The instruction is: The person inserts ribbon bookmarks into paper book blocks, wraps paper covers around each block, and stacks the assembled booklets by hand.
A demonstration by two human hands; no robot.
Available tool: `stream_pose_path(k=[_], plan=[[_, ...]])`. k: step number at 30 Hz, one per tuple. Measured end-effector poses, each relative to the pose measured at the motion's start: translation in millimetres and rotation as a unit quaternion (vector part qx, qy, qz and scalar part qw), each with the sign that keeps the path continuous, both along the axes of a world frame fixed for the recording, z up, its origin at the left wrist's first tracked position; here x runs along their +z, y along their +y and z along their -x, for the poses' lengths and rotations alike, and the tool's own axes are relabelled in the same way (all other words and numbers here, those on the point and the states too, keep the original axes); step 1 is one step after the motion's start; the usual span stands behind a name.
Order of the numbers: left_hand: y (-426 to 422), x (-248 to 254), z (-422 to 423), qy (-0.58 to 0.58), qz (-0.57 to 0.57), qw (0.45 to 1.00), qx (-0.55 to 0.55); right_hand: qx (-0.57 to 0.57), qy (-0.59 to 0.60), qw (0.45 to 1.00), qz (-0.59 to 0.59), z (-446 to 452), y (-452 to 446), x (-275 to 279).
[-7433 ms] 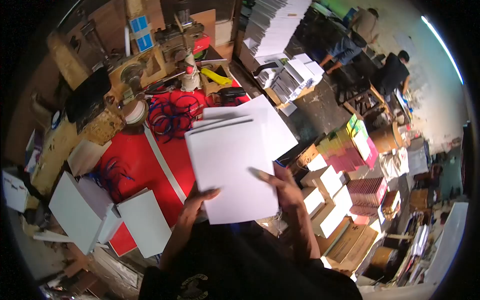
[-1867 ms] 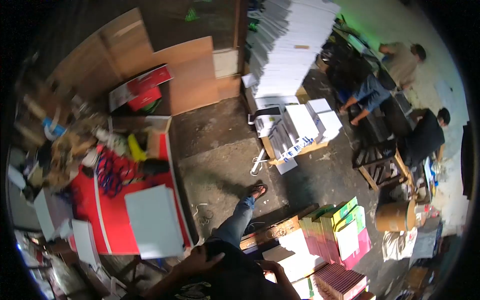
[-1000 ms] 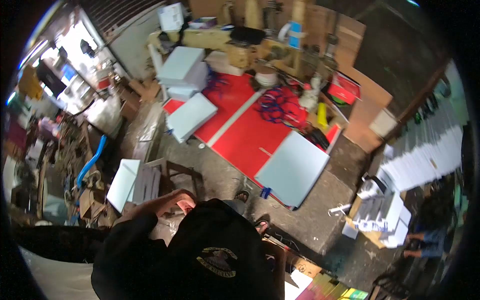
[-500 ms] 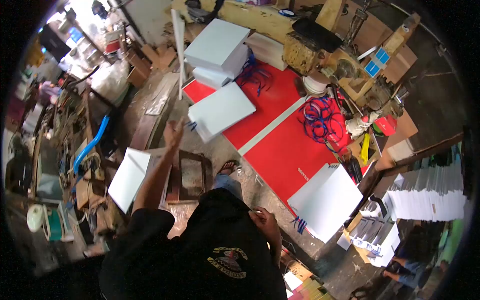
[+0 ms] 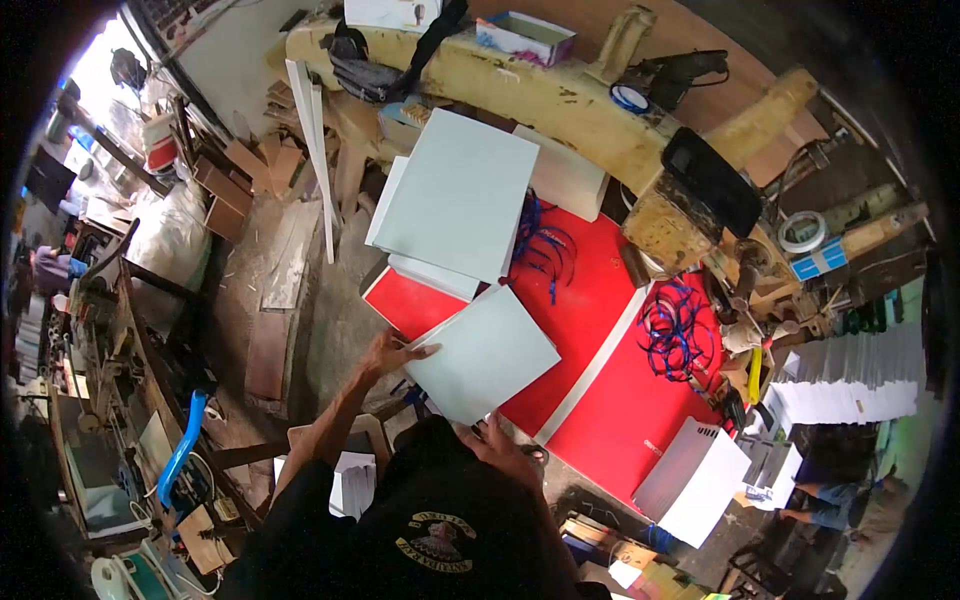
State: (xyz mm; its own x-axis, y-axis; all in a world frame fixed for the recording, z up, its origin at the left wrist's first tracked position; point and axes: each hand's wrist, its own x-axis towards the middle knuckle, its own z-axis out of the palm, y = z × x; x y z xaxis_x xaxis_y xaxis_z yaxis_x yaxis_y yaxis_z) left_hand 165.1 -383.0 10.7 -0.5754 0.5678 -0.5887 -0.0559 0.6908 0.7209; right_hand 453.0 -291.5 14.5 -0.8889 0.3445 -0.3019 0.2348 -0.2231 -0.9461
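A block of white sheets (image 5: 485,355) lies on the red tabletop (image 5: 590,440), its near corner overhanging the edge. My left hand (image 5: 392,354) grips its left edge, thumb flat on the top sheet. Close to the block's near corner is my right hand (image 5: 502,452), fingers bent together around something too small to make out. A dark blue ribbon end shows under the block by my left wrist. Beyond it stands a taller pile of white blocks (image 5: 465,190).
Blue ribbons (image 5: 675,330) lie tangled on the red surface. Another white block (image 5: 692,480) sits at the table's right end. A yellowish machine frame (image 5: 540,85) runs along the back, with a black pad (image 5: 710,180). Behind, at right, a person (image 5: 835,505) is partly visible.
My left hand has gone from open in the air to the white block's edge. My right hand has moved from beside my body to the block's near corner. The view has shifted closer.
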Motion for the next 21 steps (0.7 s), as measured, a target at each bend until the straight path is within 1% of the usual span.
stream_pose_path(k=[1,2,3,4,5,6,7,8,9,11,12,14,15,16,17,18,19,20,21], plan=[[-1.4,-7.4,3.8,-0.006,-0.001,1.000,-0.001,0.011,-0.085,0.996,-0.005,9.9,7.5,32.7],[-2.3,-16.8,7.2,0.034,0.006,0.999,0.032,0.025,-0.165,0.986,-0.006,19.7,15.0,65.4],[-5.1,-22.6,12.0,0.077,0.013,0.995,0.066,0.141,-0.160,0.968,-0.132,25.7,33.2,87.0],[-15.3,-22.0,18.4,0.077,0.012,0.995,0.067,0.251,-0.149,0.922,-0.254,28.2,46.3,97.5],[-22.8,-9.9,27.3,0.227,-0.068,0.972,-0.001,0.183,-0.193,0.930,-0.254,33.2,55.4,91.8],[-18.5,0.1,38.5,0.265,-0.099,0.959,0.034,0.052,-0.205,0.964,-0.162,38.6,67.7,89.1],[-11.6,19.3,47.9,0.305,-0.128,0.941,0.067,-0.065,-0.070,0.980,-0.174,54.2,79.6,102.3],[-4.7,39.1,57.1,0.344,-0.156,0.921,0.098,-0.165,-0.016,0.978,-0.129,66.4,96.1,94.1],[8.3,58.9,68.4,0.318,-0.202,0.906,0.192,-0.203,-0.031,0.968,-0.144,87.1,107.2,112.5],[38.8,120.8,68.4,0.225,-0.272,0.909,0.223,-0.218,0.013,0.974,-0.065,127.1,124.7,120.3],[49.1,128.1,79.5,0.226,-0.272,0.908,0.226,-0.216,0.013,0.974,-0.066,143.1,128.8,124.2],[57.9,139.8,94.2,0.189,-0.199,0.954,0.124,-0.188,0.016,0.981,0.044,167.4,131.8,130.3],[57.1,145.5,92.6,0.188,-0.198,0.953,0.130,-0.151,0.013,0.988,0.028,172.6,134.3,128.2],[58.9,158.5,89.5,0.282,-0.159,0.941,0.100,-0.149,0.012,0.988,0.028,175.7,132.3,129.2],[62.2,168.6,87.5,0.373,-0.119,0.918,0.067,-0.154,-0.003,0.988,-0.005,177.6,129.2,132.1],[66.3,174.0,88.6,0.372,-0.121,0.918,0.065,-0.161,-0.017,0.986,-0.036,179.4,124.8,134.9],[69.6,178.3,89.4,0.261,-0.086,0.960,0.047,-0.170,-0.034,0.983,-0.066,180.0,119.4,136.8],[72.5,182.4,88.8,0.148,-0.049,0.987,0.030,-0.173,-0.034,0.982,-0.066,182.0,115.3,138.9],[76.0,187.6,86.5,0.150,-0.053,0.987,0.026,-0.189,-0.047,0.981,-0.014,187.2,113.3,142.0]])
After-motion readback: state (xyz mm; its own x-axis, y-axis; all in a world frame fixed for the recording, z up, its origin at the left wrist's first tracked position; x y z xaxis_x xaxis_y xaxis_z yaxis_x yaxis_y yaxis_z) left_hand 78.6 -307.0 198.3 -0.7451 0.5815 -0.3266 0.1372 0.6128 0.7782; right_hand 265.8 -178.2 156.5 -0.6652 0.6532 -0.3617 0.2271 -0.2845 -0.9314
